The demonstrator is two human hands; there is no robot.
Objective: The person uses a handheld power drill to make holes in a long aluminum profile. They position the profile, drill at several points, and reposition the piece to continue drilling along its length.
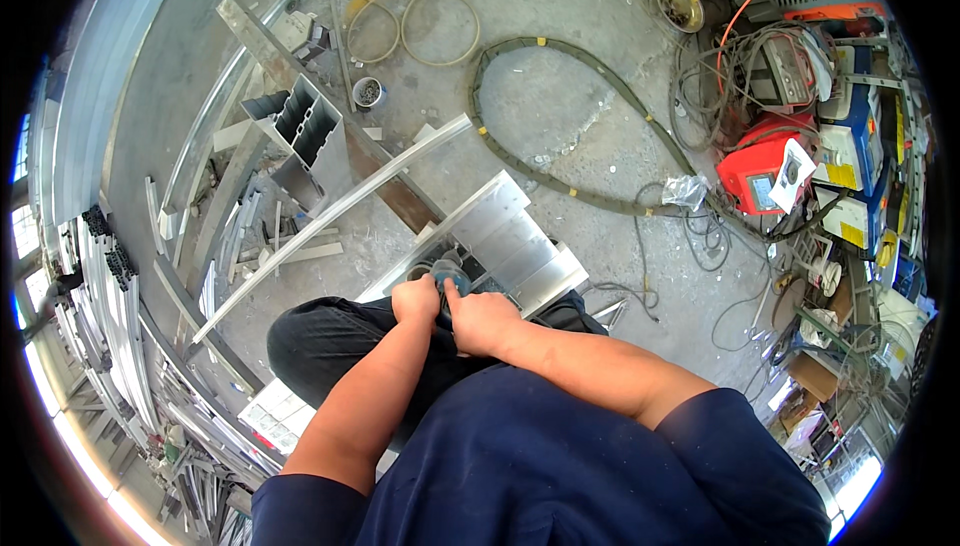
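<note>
Both hands clamped low over the knees: left hand [415,299] and right hand [478,320] curled tight round a small round grey tool [449,274], most likely a grinder, though mostly hidden under the fingers. Tool right at the near edge of the ribbed aluminium panel [510,236] lying on the floor. Risk, by the look of it: fingers crowding the round head, so a slip or kick means a nick; panel seems unclamped and could skate. Around: curved rail [330,216] leaning just left, hollow profile [300,126] behind it, green hose [560,56] looping beyond, cables and red welders [760,176] to the right, offcuts crowding the left.
</note>
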